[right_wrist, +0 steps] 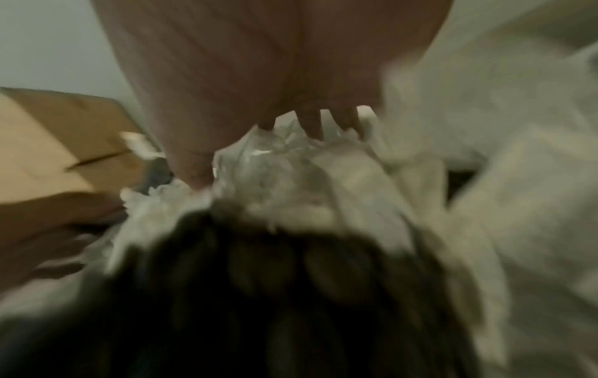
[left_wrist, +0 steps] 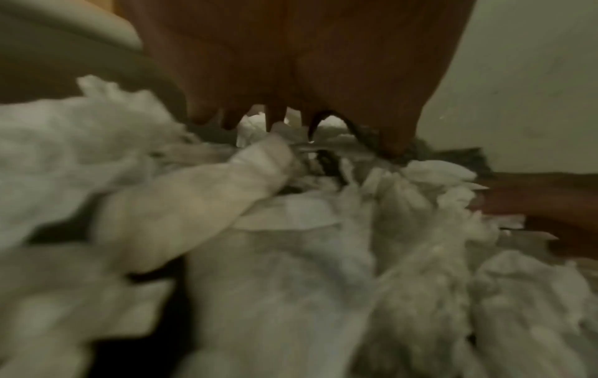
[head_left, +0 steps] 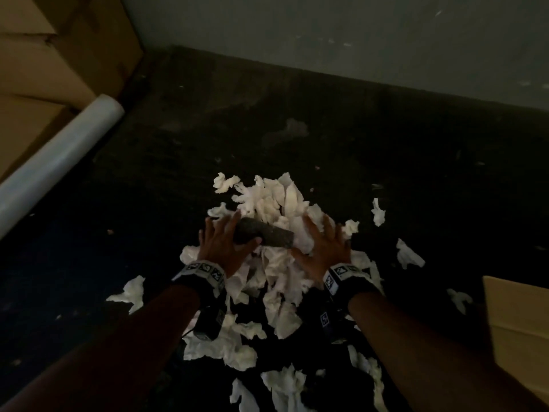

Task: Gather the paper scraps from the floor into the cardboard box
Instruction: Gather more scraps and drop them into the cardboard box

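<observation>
Pressing scraps [head_left: 279, 200] piled on floor [head_left: 148, 203]: right hand [head_left: 322, 248] flat, fingers spread wide; left hand [head_left: 222, 242] grips block [head_left: 267, 233] atop pile. Box [head_left: 514, 322] near right, apart from pile.

A speckled grey block [head_left: 264, 234] sits between the forefinger and thumb of the left hand's fingers [head_left: 227, 226]. Its far end points toward the right hand's fingers [head_left: 310, 228] and stops just short of them. Well to the left of the left fingers, a long white roll [head_left: 59, 162] slants against stacked brown cartons [head_left: 44, 55]. Far beyond all the fingertips stands a grey wall [head_left: 356, 40], and a pale stain [head_left: 286, 132] shows between it and the fingertips.
</observation>
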Available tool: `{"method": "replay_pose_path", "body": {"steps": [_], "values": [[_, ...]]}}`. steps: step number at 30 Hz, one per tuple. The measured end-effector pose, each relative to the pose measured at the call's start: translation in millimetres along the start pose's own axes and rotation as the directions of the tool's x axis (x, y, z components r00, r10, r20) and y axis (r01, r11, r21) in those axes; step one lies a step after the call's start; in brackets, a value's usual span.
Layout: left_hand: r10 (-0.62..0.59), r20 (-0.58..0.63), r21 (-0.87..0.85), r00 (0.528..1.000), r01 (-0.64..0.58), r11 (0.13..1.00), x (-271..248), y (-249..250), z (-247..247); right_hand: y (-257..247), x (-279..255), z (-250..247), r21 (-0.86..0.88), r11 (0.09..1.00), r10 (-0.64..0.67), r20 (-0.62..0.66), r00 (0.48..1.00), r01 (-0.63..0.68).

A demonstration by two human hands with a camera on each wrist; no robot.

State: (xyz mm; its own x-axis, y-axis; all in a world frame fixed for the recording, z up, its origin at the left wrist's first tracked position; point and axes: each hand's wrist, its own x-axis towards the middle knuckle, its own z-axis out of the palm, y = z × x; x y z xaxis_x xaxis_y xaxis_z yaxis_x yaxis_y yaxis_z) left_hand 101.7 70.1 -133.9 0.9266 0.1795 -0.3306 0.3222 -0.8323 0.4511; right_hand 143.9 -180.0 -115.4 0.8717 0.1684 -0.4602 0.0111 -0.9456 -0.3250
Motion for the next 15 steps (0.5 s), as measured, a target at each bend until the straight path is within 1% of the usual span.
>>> {"method": "replay_pose_path", "body": {"steps": [2,3,5,6,7,8,10,12,13,15], "values": [[0.041,-0.096,-0.001,0.995,-0.041,0.999,-1.5,13.9,-4.3,-3.8,-6.3,-3.6,-0.02,0.998,-0.057,-0.066,0.996,0.056],[0.059,-0.161,0.001,0.985,-0.06,0.998,-0.1,19.6,-9.4,-3.2,-8.6,-8.6,-0.034,0.996,-0.089,-0.126,0.988,0.086],[0.086,-0.278,0.008,0.957,-0.088,0.996,8.4,24.5,-19.7,2.9,-9.2,-23.5,-0.077,0.99,-0.137,-0.266,0.954,0.121],[0.085,-0.306,0.011,0.948,-0.086,0.996,15.2,25.2,-25.3,8.5,-7.0,-31.7,-0.083,0.991,-0.13,-0.316,0.94,0.109],[0.071,-0.308,0.012,0.949,-0.07,0.997,23.2,25.6,-31.0,15.3,-2.9,-39.5,-0.069,0.995,-0.097,-0.348,0.933,0.077],[0.048,-0.291,0.014,0.956,-0.046,0.999,32.5,25.1,-35.8,22.9,2.5,-46.4,-0.044,0.999,-0.04,-0.365,0.93,0.026],[0.003,-0.231,0.023,0.973,0.003,1.0,52.3,24.4,-43.2,39.7,17.0,-55.8,0.014,0.992,0.12,-0.359,0.926,-0.123],[-0.031,-0.156,0.048,0.987,0.039,0.998,73.5,22.9,-48.8,54.7,30.5,-59.8,0.073,0.963,0.27,-0.303,0.914,-0.261],[-0.055,-0.111,0.054,0.992,0.062,0.997,84.0,22.3,-50.6,61.9,38.2,-58.9,0.101,0.948,0.318,-0.265,0.91,-0.302],[-0.099,0.022,0.043,0.995,0.098,0.994,103.2,20.9,-50.6,72.5,50.7,-54.8,0.143,0.928,0.364,-0.163,0.917,-0.343]]}}
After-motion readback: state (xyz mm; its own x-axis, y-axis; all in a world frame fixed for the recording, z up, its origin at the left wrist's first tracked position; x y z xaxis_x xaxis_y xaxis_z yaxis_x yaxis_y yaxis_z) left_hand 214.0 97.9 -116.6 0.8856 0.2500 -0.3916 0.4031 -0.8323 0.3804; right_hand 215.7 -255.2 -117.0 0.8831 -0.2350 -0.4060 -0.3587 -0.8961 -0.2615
